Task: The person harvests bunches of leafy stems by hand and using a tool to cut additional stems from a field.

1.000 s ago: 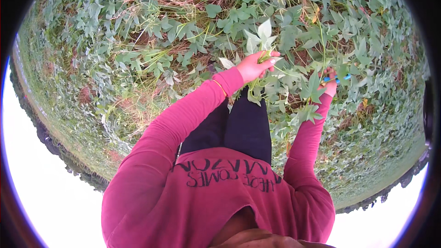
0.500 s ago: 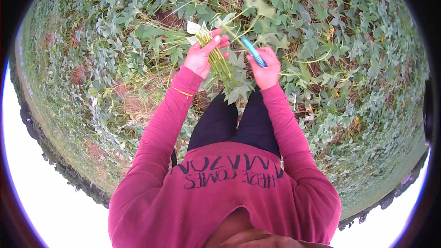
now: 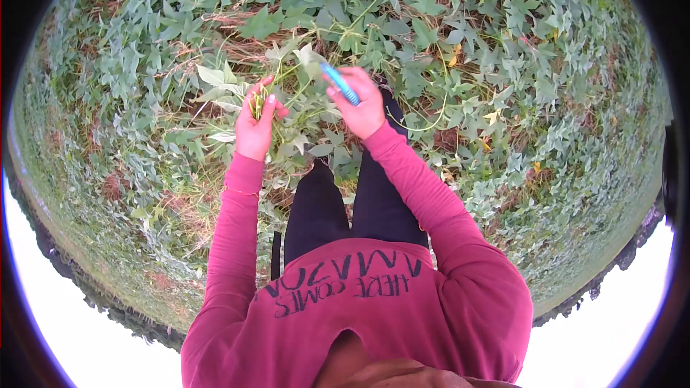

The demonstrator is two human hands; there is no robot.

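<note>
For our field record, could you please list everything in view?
leafy stems: one bunch, green, left hand
cutter-like tool: one, blue, right hand
sweet-potato-like vines: many, green, throughout
dry stalks: several, tan, upper left
yellowed leaves: several, yellow, right side
treeline: one, dark, lower sides
sky: one, white, lower corners
wristband: one, orange, left of centre
trousers: one pair, black, centre
sweatshirt: one, dark pink, lower centre
left hand: one, bare, left of centre
right hand: one, bare, centre

Slender, leafy green stems (image 3: 256, 106) splay in a bunch, left of a slanted blue tool (image 3: 342, 86).
</note>
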